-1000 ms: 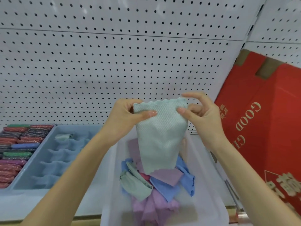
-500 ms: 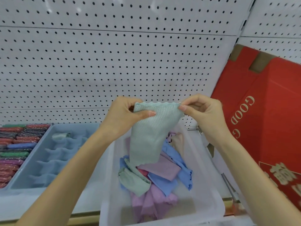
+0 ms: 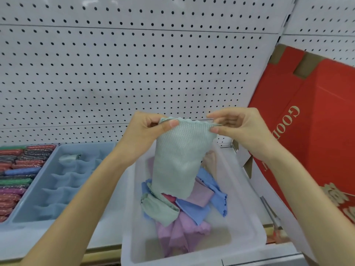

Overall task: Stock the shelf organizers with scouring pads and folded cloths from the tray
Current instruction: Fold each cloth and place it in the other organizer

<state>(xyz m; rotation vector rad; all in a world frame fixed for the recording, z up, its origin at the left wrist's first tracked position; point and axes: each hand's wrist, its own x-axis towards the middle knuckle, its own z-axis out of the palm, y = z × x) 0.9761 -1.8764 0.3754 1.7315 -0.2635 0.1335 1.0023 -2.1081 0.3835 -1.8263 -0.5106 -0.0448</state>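
Observation:
A pale green cloth [image 3: 178,160] hangs above the clear plastic tray [image 3: 247,214]. My left hand [image 3: 146,131] pinches its top left corner and my right hand [image 3: 236,125] pinches its top right corner. Under it, loose cloths [image 3: 184,214] in purple, blue, green and pink lie heaped in the tray. To the left stands a blue divided organizer [image 3: 63,181], with one light rolled cloth [image 3: 70,157] in a back cell. Further left, an organizer holds rows of coloured scouring pads [image 3: 15,175].
A white pegboard wall [image 3: 134,73] backs the shelf. A large red carton [image 3: 315,135] leans at the right, close to the tray and my right forearm. The shelf's front edge [image 3: 107,252] runs below the organizers.
The green cloth has been pulled narrower and held a little higher, its lower edge lifting off the heap. Both hands keep their pinch on the top corners, the right fingers closing in.

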